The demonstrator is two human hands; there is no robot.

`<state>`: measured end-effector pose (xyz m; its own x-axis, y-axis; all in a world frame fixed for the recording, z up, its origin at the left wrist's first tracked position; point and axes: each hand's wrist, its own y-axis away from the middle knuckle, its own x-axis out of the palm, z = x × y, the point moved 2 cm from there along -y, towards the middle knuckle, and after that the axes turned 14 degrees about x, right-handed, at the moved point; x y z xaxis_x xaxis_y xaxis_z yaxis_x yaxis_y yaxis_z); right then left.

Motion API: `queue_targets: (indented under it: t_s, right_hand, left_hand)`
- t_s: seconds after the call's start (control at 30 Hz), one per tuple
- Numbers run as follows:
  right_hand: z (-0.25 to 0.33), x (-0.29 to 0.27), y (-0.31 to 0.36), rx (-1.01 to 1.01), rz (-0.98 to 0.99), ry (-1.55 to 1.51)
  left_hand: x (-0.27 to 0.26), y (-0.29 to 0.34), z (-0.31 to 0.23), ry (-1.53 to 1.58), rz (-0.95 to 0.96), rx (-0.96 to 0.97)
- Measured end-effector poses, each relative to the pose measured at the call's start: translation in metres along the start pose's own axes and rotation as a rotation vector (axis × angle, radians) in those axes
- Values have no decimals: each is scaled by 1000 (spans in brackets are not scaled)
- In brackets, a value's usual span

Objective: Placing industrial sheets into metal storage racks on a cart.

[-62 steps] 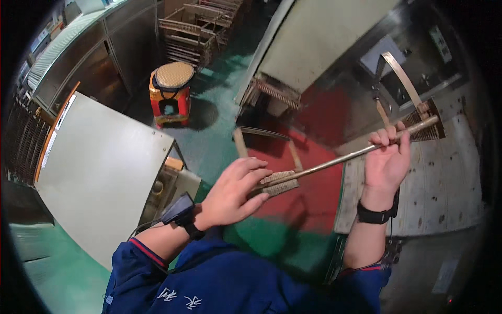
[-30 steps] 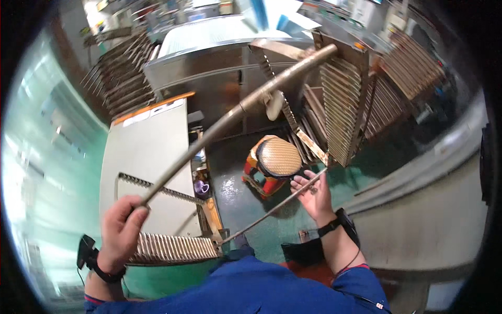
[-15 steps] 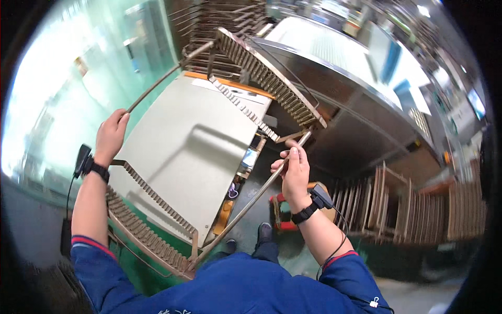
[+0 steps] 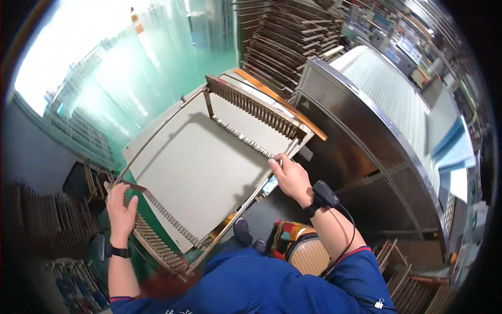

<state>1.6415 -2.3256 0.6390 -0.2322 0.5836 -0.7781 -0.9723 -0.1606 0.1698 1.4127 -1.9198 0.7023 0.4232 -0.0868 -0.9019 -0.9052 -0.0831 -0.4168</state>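
Note:
A metal slotted rack (image 4: 266, 112), with comb-like toothed bars at two opposite ends and long rails between them, rests over a pale tabletop (image 4: 196, 162). My left hand (image 4: 121, 215) is at the rack's near left corner, its thumb apart and its fingers laid over the end of the toothed bar. On the right-hand rail, close to the far toothed end, my right hand (image 4: 293, 178) is closed round the bar. Its fingertips are partly hidden behind the rail.
Many similar racks are stacked (image 4: 285, 44) beyond the table. A large metal-sided machine (image 4: 361, 136) stands to the right. Green translucent curtains (image 4: 183, 68) hang at the left. By my feet is a round-topped stool (image 4: 308, 255); more racks (image 4: 55, 217) stand at the lower left.
The rack has come down lower over the tabletop and turned a little. My left hand has left the middle of the left rail for the near corner. My right hand still holds the right rail.

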Motion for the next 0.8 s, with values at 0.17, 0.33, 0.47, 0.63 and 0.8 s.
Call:
queue_targets:
  t_s: [0.17, 0.33, 0.47, 0.63, 0.8]
  right_hand:
    - [21, -8, -15, -37, 56, 206]
    - [28, -13, -20, -56, 119, 195]
    - [16, -7, -28, 40, 291, -111]
    - [21, -14, -17, -35, 577, -103]
    - [14, -55, -46, -432, 907, 178]
  left_hand:
    - [9, 6, 4, 138, -29, -143]
    - [11, -11, 21, 218, -66, -120]
    - [5, -19, 23, 242, -75, -111]
    - [0, -19, 27, 275, -85, -168]
    - [18, -120, -15, 265, -269, -383]
